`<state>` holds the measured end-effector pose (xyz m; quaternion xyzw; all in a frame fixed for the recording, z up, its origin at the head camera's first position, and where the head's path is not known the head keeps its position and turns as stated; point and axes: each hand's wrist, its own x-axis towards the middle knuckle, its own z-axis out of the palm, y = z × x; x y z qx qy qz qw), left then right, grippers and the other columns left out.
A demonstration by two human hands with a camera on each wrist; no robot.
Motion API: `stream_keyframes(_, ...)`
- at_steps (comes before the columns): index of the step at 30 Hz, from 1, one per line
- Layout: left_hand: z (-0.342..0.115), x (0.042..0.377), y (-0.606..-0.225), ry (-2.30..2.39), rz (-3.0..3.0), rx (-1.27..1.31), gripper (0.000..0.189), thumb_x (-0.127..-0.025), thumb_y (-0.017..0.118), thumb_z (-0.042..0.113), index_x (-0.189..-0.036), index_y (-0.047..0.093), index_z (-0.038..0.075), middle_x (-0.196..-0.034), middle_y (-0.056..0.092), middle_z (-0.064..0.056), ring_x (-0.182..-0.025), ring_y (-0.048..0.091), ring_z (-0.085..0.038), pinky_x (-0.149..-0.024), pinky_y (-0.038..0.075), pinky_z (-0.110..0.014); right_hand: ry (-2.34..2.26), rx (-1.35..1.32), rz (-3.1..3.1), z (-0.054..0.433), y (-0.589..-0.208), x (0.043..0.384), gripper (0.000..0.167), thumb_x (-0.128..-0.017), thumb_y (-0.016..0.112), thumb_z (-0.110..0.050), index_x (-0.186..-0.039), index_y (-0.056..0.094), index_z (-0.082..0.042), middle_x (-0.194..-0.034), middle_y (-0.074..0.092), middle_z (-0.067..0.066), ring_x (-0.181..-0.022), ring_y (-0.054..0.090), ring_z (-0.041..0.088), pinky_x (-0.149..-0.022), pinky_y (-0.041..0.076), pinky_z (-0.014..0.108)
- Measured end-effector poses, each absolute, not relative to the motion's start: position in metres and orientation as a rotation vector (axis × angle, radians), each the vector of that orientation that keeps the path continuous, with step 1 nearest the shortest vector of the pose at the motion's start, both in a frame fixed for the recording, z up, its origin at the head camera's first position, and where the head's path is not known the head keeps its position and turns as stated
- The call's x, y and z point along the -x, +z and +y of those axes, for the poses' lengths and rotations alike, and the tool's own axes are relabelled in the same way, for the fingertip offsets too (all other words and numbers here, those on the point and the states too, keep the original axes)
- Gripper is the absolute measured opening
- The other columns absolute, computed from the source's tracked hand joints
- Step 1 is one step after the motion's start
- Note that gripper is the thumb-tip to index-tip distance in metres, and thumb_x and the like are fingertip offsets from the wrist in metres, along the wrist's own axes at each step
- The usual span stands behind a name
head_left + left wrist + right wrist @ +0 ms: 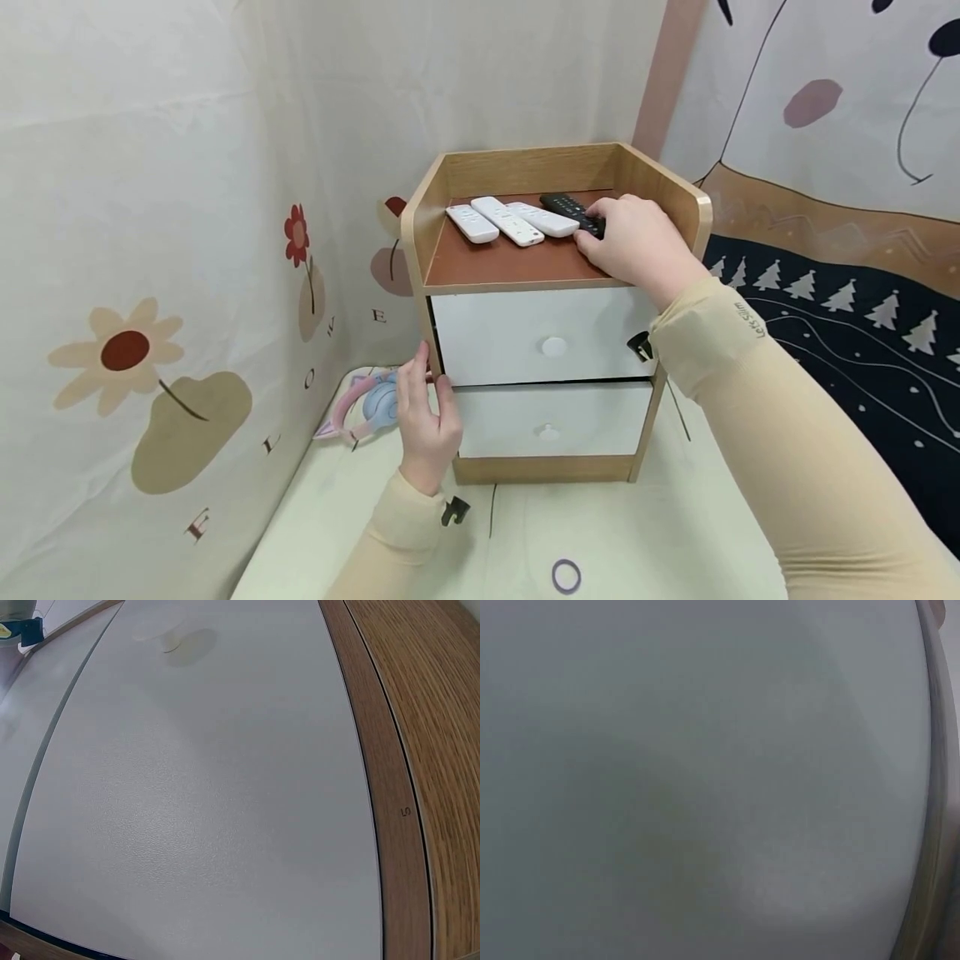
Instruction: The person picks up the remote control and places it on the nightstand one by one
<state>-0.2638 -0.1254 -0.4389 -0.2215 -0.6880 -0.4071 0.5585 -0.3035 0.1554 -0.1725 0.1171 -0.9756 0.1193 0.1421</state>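
On the brown top shelf (525, 267) of a small wooden cabinet (543, 472), my right hand (643, 242) grips the near end of a black remote control (561, 204) between thumb and fingers. Three white remote controls lie left of it: a left one (472, 224), a middle one (507, 221) and a right one (543, 219), close together. My left hand (429, 425), fingers fairly straight, rests against the cabinet's left front edge. Neither wrist view shows the remotes; the left one shows a white drawer front (202, 810), the right one a blurred pale surface (705, 780).
The cabinet has an upper drawer (487, 342) and a lower drawer (498, 425), both with round white knobs. Pink and blue headphones (380, 403) lie left of it. A purple ring (566, 577) lies on the pale surface in front. Printed cloth hangs behind.
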Motion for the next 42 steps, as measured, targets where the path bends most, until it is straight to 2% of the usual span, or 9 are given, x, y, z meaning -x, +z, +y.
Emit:
stream_keyframes(6,-0.126,0.266,-0.437,-0.958,-1.608,0.538,0.061,-0.097,0.058,-0.012,-0.158,0.048,-0.008,-0.120,0.061,-0.028,-0.102,0.058,-0.036,-0.086,0.053,-0.042,0.323,-0.350,-2.814,0.154,-0.171,0.302,0.059,-0.111,0.050,-0.038,-0.158,0.057,-0.004,-0.151,0.064,0.030,-0.143,0.054,0.053,-0.125,0.039,0.063)
stream_keyframes(24,-0.123,0.265,-0.438,-0.969,-1.619,0.514,0.060,-0.098,0.058,-0.011,-0.157,0.049,-0.007,-0.121,0.062,-0.027,-0.103,0.058,-0.036,-0.085,0.052,-0.048,0.320,-0.353,-2.788,0.157,-0.174,0.302,0.057,-0.110,0.054,-0.038,-0.155,0.060,-0.004,-0.147,0.067,0.030,-0.139,0.057,0.053,-0.123,0.039,0.062)
stream_keyframes(33,-0.127,0.264,-0.440,-0.965,-1.632,0.522,0.061,-0.098,0.058,-0.010,-0.158,0.048,-0.007,-0.121,0.062,-0.027,-0.105,0.058,-0.035,-0.089,0.053,-0.036,0.409,-0.343,-2.717,0.154,-0.181,0.292,0.058,-0.110,0.053,-0.036,-0.158,0.057,-0.004,-0.155,0.059,0.030,-0.144,0.049,0.051,-0.126,0.033,0.061)
stream_keyframes(35,-0.128,0.264,-0.440,-0.964,-1.634,0.527,0.061,-0.098,0.059,-0.010,-0.158,0.048,-0.008,-0.121,0.062,-0.027,-0.105,0.058,-0.035,-0.090,0.054,-0.034,0.472,-0.351,-2.585,0.154,-0.188,0.286,0.053,-0.109,0.056,-0.033,-0.152,0.062,-0.003,-0.153,0.061,0.028,-0.141,0.049,0.050,-0.123,0.036,0.059)
stream_keyframes(38,-0.128,0.264,-0.438,-0.964,-1.633,0.538,0.062,-0.098,0.059,-0.011,-0.158,0.047,-0.009,-0.124,0.061,-0.029,-0.109,0.058,-0.037,-0.093,0.054,-0.031,0.569,-0.454,-2.248,0.155,-0.206,0.277,0.039,-0.107,0.061,-0.025,-0.134,0.074,0.000,-0.139,0.071,0.024,-0.129,0.055,0.048,-0.114,0.042,0.056)
stream_keyframes(42,-0.124,0.258,-0.432,-0.965,-1.618,0.494,0.061,-0.096,0.063,-0.004,-0.156,0.052,-0.004,-0.143,0.052,-0.031,-0.125,0.049,-0.041,-0.106,0.042,-0.031,0.732,-0.679,-1.805,0.155,-0.242,0.260,0.025,-0.102,0.065,-0.017,-0.110,0.081,0.001,-0.117,0.080,0.020,-0.115,0.065,0.042,-0.107,0.049,0.040)
